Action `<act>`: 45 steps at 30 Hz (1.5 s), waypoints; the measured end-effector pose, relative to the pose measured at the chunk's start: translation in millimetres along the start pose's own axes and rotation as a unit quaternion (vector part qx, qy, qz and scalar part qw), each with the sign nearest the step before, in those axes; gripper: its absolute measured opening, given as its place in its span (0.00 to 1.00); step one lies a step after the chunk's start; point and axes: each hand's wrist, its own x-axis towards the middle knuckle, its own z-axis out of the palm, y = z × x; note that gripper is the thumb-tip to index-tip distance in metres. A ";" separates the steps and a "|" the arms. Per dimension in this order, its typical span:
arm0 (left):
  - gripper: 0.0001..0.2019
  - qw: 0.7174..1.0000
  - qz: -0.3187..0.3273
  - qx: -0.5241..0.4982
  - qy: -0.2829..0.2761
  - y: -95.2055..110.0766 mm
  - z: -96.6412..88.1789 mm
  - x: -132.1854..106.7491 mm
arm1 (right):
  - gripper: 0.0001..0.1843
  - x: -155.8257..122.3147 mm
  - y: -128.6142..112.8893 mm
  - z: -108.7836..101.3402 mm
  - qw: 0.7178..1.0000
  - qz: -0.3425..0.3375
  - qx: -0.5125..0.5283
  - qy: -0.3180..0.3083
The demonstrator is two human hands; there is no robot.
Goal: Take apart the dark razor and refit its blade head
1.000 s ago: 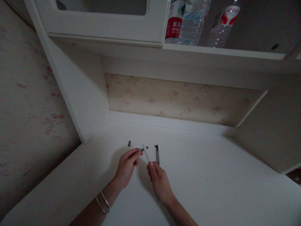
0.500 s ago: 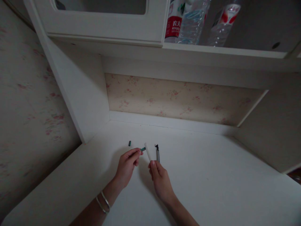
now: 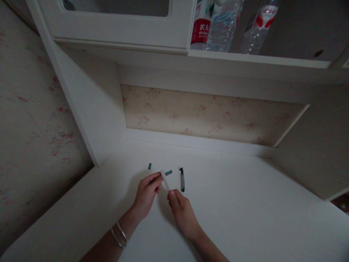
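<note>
My left hand (image 3: 148,188) is closed in a pinch on a small green-and-black razor blade cartridge (image 3: 169,172), which sticks out to the right of the fingertips. In my right hand (image 3: 180,207) is a slim white stick (image 3: 165,181), gripped at its lower end. The stick's upper end crosses in front of the cartridge, close to my left fingertips; whether they touch I cannot tell. A black-and-grey razor handle (image 3: 182,181) lies on the white desk (image 3: 234,218) just right of the hands. Another small green-and-black cartridge (image 3: 149,166) lies beyond my left hand.
Above the desk hangs a white cabinet (image 3: 122,29). Its open shelf (image 3: 259,59) holds several plastic bottles (image 3: 222,27). A white side panel (image 3: 79,98) stands at the left, and floral wallpaper (image 3: 201,111) covers the back wall.
My right hand has moved left and slightly down, bringing the white stick across the cartridge. The razor handle's lower end now shows. My left hand has stayed nearly still.
</note>
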 end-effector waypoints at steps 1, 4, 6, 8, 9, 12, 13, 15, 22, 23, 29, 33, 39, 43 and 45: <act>0.13 1.000 -0.001 0.000 0.002 0.3 0.1 -0.1 | 0.23 -0.2 -0.7 -0.1 1.000 -0.001 -0.003 0.003; 0.14 1.000 -0.004 -0.005 0.008 0.9 0.3 -0.2 | 0.24 0.1 -1.6 -0.8 0.999 0.013 0.001 0.039; 0.14 1.000 -0.002 -0.005 0.007 1.5 0.6 -0.4 | 0.24 0.2 -1.7 -1.1 0.999 0.018 0.008 0.042; 0.14 1.000 0.001 -0.001 0.000 2.1 0.8 -0.8 | 0.23 -0.4 -2.0 -1.3 1.000 0.011 0.011 0.013; 0.13 1.000 0.001 -0.001 -0.003 2.4 0.9 -1.0 | 0.23 -0.7 -2.1 -1.5 1.000 0.007 0.010 -0.002; 0.13 1.000 -0.002 -0.005 0.000 2.2 0.8 -1.5 | 0.23 -0.5 -1.9 -2.4 1.000 0.012 0.004 0.006; 0.13 1.000 -0.003 -0.007 0.003 1.9 0.7 -1.6 | 0.23 -0.2 -1.6 -2.7 1.000 0.018 0.002 0.024; 0.13 1.000 -0.005 -0.010 0.005 1.3 0.6 -1.7 | 0.24 0.0 -1.2 -2.9 0.999 0.025 -0.001 0.048; 0.12 1.000 0.000 0.000 -0.003 2.1 1.0 -1.6 | 0.23 -1.8 -2.0 -1.2 1.000 -0.004 -0.013 0.011; 0.13 1.000 -0.002 -0.003 0.001 2.0 0.9 -1.5 | 0.24 -1.5 -1.6 -1.3 1.000 0.002 -0.011 0.027; 0.12 1.000 -0.002 0.000 -0.001 0.9 -0.1 -1.0 | 0.24 -2.6 -3.7 -0.4 1.000 0.000 -0.013 0.000; 0.13 1.000 -0.007 -0.009 0.009 1.9 0.4 -1.2 | 0.24 -2.4 -3.2 -1.4 1.000 0.006 -0.005 0.028; 0.13 1.000 -0.006 -0.009 0.006 4.3 3.0 -2.6 | 0.24 -4.0 -0.8 -2.0 1.000 -0.001 -0.007 0.004; 0.13 1.000 -0.006 -0.017 0.010 4.2 1.9 -2.6 | 0.24 -4.8 -1.7 -1.7 1.000 0.001 -0.009 0.023; 0.14 1.000 -0.006 -0.014 0.013 3.5 1.1 -2.4 | 0.24 -4.5 -0.9 -1.9 0.999 0.011 -0.002 0.046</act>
